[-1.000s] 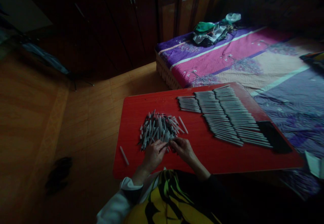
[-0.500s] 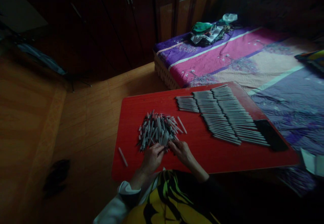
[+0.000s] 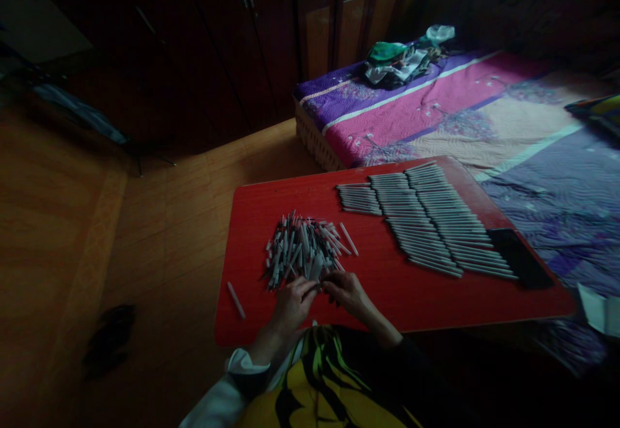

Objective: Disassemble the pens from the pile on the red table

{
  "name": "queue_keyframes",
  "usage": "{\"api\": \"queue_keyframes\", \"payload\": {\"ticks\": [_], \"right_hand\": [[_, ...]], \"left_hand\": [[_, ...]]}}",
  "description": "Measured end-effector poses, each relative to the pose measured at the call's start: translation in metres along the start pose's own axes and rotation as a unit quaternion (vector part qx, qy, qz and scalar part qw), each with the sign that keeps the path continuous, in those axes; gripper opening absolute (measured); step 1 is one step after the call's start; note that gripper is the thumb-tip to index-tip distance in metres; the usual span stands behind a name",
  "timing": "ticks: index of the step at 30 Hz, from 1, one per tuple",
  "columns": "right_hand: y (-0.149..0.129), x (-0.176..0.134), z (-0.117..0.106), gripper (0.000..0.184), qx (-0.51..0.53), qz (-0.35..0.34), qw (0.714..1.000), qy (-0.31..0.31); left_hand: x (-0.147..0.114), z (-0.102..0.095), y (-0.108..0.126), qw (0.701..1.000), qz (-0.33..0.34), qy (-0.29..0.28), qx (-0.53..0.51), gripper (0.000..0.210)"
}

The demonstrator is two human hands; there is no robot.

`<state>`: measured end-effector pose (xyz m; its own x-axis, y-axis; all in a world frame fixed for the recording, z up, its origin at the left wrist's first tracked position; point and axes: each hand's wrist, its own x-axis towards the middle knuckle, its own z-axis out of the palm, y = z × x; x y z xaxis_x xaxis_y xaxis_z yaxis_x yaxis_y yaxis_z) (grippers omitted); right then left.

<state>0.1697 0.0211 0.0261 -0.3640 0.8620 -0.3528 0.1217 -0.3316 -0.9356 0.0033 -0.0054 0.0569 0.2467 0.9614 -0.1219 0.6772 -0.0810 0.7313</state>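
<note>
My left hand [image 3: 293,302] is closed at the near edge of a heap of thin pale and dark sticks [image 3: 295,247] that look like pen parts. Close beside it, my right hand [image 3: 346,289] is also closed, its fingertips bent inward. A pale flat piece [image 3: 316,266] shows just beyond the left fingertips; whether it is gripped is unclear. What the fingers pinch is too small and dark to name. To the right, many slim grey pen-like sticks [image 3: 426,221] with dark ends lie side by side in slanting rows on the red table [image 3: 372,286].
One loose pale stick [image 3: 236,300] lies near the table's left edge, another [image 3: 349,239] right of the heap. A dark flat object [image 3: 520,259] lies by the rows. A bed [image 3: 460,118] with folded clothes [image 3: 400,63] stands behind. Dark wardrobes line the wall.
My right hand's fingers have shifted slightly and curled beside the left fingertips. The heap and rows look the same.
</note>
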Motion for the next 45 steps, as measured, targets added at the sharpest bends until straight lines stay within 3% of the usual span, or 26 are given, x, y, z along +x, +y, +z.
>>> {"api": "queue_keyframes", "payload": {"ticks": [5,9,14,19,29,32,34,37,41,45], "right_hand": [[0.005,0.000,0.002,0.041,0.011,0.031,0.999,0.027],[0.005,0.000,0.003,0.042,0.049,0.039,0.998,0.009],[0.007,0.001,0.004,0.044,-0.009,0.047,0.998,0.036],[0.012,0.003,0.006,0.042,0.035,0.043,0.998,0.018],[0.024,0.010,0.008,0.053,-0.094,0.062,0.993,0.024],[0.026,0.018,0.004,0.058,-0.153,0.064,0.985,0.038],[0.027,0.026,-0.001,0.052,-0.212,0.062,0.973,0.065],[0.031,0.040,-0.011,0.032,-0.313,0.058,0.942,0.111],[0.039,0.052,-0.015,0.024,-0.403,0.053,0.907,0.111],[0.042,0.053,-0.014,0.023,-0.430,0.037,0.895,0.114]], "left_hand": [[0.000,0.002,-0.002,1.000,-0.002,-0.010,-0.009,0.025],[0.000,0.002,-0.002,1.000,-0.005,-0.011,-0.015,0.025],[0.000,0.003,-0.002,1.000,-0.011,-0.016,-0.018,0.026],[0.001,0.004,-0.003,1.000,-0.014,-0.005,-0.015,0.025],[0.000,0.009,-0.009,1.000,-0.004,-0.003,-0.029,0.025],[0.000,0.009,-0.010,0.998,-0.014,0.023,-0.062,0.023],[0.003,0.011,-0.013,0.990,-0.042,0.049,-0.123,0.021],[0.008,0.014,-0.018,0.944,-0.142,0.064,-0.290,0.023],[0.017,0.012,-0.019,0.813,-0.239,0.096,-0.522,0.027],[0.025,0.002,-0.016,0.732,-0.273,0.139,-0.608,0.027]]}}
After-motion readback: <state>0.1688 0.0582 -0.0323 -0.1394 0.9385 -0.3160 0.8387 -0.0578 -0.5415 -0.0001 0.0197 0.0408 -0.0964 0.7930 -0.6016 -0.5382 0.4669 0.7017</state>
